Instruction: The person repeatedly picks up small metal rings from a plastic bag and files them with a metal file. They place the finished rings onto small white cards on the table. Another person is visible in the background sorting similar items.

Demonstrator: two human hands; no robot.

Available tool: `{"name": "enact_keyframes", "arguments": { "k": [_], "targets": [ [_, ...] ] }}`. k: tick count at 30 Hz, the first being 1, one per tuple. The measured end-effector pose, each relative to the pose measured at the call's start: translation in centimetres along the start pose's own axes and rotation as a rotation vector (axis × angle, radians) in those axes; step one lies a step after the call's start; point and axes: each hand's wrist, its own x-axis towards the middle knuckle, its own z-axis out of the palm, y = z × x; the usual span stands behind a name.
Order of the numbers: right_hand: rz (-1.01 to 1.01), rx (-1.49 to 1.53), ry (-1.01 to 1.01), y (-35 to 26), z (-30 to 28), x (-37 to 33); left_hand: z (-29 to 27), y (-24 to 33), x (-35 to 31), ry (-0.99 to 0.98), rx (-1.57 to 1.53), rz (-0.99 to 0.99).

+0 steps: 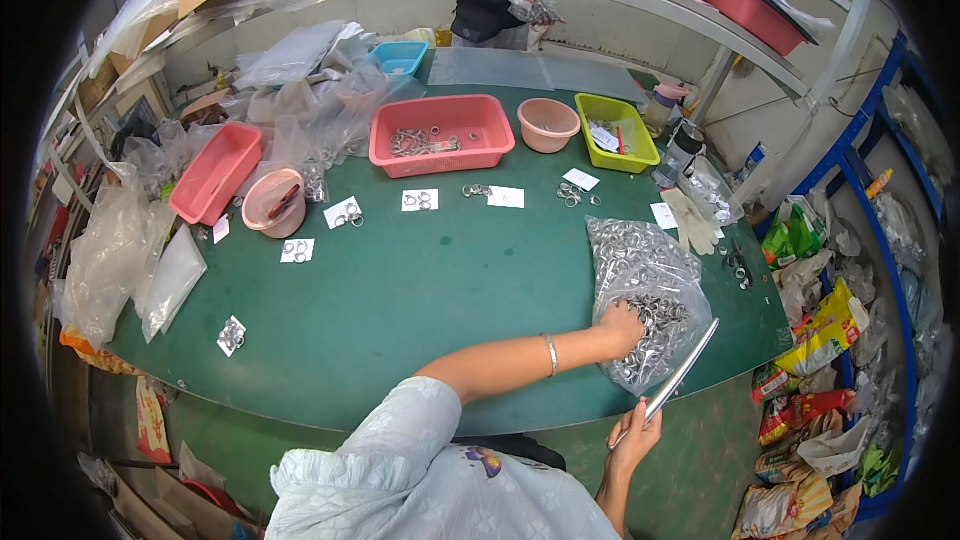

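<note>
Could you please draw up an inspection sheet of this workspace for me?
Surface: green table, edges bent by the lens.
Job's things: clear bag full of metal rings; small ring groups on or beside white cards.
Clutter: pink tray, lime tray, crumpled plastic at left.
Hands: left hand among the bagged rings, fingertips hidden; right hand grips a slim silver object.
Cables: nothing seen for certain.
Surroundings: another person beyond the table; blue rack at right.

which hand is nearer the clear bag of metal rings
Left. The left hand reaches in among the rings of the bag; the right hand is outside it, closer to the person's body, holding a long silver rod.
</note>
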Motion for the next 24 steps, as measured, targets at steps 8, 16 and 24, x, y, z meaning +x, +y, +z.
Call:
{"name": "enact_keyframes", "arguments": {
  "k": [8, 16, 24],
  "targets": [
    [0.036, 0.005, -0.017, 0.3, 0.2, -0.1, 0.6, -0.8, -0.8, 0.147, -0.097, 0.035],
    [0.012, 0.009, -0.037, 0.8, 0.7, -0.2, 1.5, -1.1, -1.7, 0.366, -0.159, 0.069],
    [-0.004, -0.016, -0.049, 1.6, 1.3, -0.1, 1.7, -1.3, -2.1, 0.405, -0.288, 0.059]
  ]
}}
